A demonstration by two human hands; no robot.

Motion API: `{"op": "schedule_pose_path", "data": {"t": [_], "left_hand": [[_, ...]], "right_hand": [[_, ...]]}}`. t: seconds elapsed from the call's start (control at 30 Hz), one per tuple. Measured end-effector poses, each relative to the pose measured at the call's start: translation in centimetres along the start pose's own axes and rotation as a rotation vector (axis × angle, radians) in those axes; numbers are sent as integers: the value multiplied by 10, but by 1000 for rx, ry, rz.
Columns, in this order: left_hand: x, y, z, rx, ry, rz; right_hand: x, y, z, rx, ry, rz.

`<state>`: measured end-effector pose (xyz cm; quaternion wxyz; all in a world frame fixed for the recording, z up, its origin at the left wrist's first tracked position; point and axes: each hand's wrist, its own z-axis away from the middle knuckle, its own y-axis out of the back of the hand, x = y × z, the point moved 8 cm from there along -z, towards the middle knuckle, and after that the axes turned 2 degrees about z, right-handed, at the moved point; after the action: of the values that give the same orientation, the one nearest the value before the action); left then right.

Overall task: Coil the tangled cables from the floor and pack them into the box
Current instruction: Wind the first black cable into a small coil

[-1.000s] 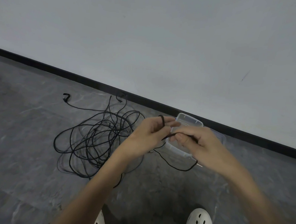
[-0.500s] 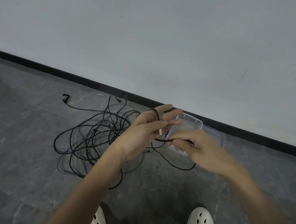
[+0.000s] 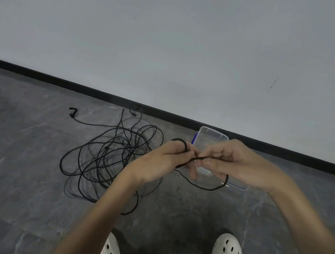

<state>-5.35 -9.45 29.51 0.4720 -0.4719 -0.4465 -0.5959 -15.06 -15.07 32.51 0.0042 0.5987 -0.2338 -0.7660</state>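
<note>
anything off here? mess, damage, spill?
Only the tangled black cables: a loose heap on the floor left of the clear box, one plug end strayed alone. No spill or damage visible. The left hand and right hand grip one cable.

We see matt black cables [image 3: 110,157], a clear, glossy plastic box [image 3: 214,130], a smooth grey stone-look floor [image 3: 24,168] with pale veins, and a matt white wall [image 3: 167,39].

The left hand [image 3: 161,161] and right hand [image 3: 230,161] hide the near half of the box [image 3: 210,137] and part of the cable [image 3: 198,158] they hold. The left fingers [image 3: 192,172] are blurred. Both shoes [image 3: 227,250] are cut off below. The far plug [image 3: 72,111] is too small to identify.
</note>
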Motion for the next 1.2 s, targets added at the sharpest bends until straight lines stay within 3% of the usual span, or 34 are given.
{"op": "schedule_pose_path", "data": {"t": [0.17, 0.27, 0.37, 0.53, 0.77, 0.97, 1.2], "left_hand": [[-8, -22, -18, 20, 180, 186], [8, -40, -14, -145, 51, 188], [11, -40, -7, -177, -44, 109], [22, -49, -2, -296, -78, 268], [44, -47, 5, -384, -212, 479], [43, -20, -3, -102, -259, 508], [36, 12, -6, 185, -378, 518]], "right_hand": [[-9, 24, 3, 236, 124, -17], [-9, 40, 3, 427, 167, -62], [-11, 41, 1, 496, 194, -48], [-5, 35, -8, 503, 155, -69], [27, -5, -27, 283, -79, -137], [38, -23, -40, 333, -208, -47], [22, -43, -32, 87, -118, -92]]}}
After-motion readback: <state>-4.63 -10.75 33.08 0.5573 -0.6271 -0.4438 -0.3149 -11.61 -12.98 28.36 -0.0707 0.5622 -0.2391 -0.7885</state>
